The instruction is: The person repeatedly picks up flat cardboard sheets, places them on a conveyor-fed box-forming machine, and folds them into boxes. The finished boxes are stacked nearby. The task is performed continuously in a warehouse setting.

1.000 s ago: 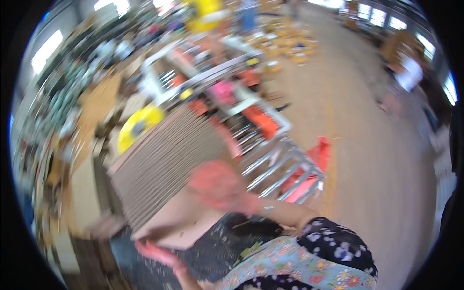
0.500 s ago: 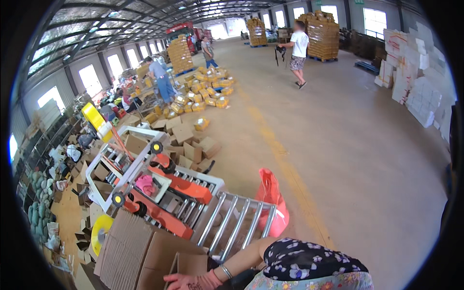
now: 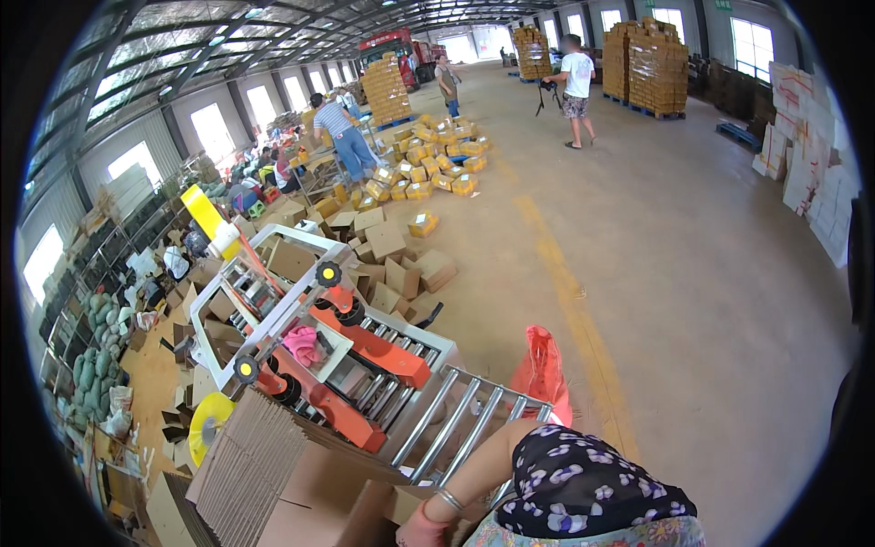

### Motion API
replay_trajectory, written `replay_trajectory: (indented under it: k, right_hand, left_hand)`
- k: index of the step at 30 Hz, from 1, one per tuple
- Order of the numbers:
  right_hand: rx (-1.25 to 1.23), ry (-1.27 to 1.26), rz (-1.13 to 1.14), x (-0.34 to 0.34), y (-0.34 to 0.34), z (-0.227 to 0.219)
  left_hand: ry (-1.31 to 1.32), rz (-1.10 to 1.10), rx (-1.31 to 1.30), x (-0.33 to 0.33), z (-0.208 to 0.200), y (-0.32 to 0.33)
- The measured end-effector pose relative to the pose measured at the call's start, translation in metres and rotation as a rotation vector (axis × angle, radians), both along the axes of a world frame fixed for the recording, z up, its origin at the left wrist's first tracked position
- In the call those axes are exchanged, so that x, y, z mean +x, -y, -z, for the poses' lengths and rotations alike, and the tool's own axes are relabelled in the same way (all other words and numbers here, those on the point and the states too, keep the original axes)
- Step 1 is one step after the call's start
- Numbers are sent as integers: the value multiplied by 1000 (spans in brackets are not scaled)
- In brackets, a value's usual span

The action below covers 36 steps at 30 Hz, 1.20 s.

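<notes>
My right hand (image 3: 421,531), in a pink glove with a silvery bracelet above its cuff, is at the lower edge of the head view. Its fingers are cut off or hidden, so their grip does not show. Just left of it is an open brown cardboard box (image 3: 321,478), one flap (image 3: 368,512) standing up near the glove. Beside that box leans a thick stack of flattened cartons (image 3: 246,465). My left hand is out of view.
A carton-sealing machine (image 3: 351,356) with orange side guides, yellow tape and a roller conveyor (image 3: 465,415) stands ahead. A red bag (image 3: 545,369) is beside the rollers. Loose boxes (image 3: 387,239) and taped parcels (image 3: 419,169) lie beyond. A person (image 3: 576,80) walks at far right.
My right hand has shifted right and lower beside the box; its fingers, earlier seen against the flap, no longer show. The whole scene has slid right in the picture.
</notes>
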State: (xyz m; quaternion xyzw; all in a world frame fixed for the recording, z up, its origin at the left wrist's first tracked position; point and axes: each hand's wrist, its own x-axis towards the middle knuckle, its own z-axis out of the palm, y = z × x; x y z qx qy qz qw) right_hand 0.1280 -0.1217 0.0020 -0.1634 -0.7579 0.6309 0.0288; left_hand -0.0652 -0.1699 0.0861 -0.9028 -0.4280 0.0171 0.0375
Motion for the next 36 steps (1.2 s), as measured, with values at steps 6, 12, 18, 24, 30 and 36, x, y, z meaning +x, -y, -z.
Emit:
replay_trajectory:
  k: [6,12,18,24,30,36]
  right_hand:
    - [1213,-125,578,32,15,-33]
    - [1169,18,790,99,42,-41]
    - [916,-349,1053,124,100,62]
    - [1002,-170,1711,192,178,34]
    - [1146,310,1914,179,126,66]
    - [1604,281,1968,166,-66,95]
  left_hand:
    - [278,440,-73,-43,-11,0]
    - [460,114,332,-3,-1,-10]
    - [1015,-452,-570,9,27,-56]
    - [901,-37,-1212,170,28,-122]
    - [764,375,-115,308,66,-195]
    - [752,589,77,230,57,-156]
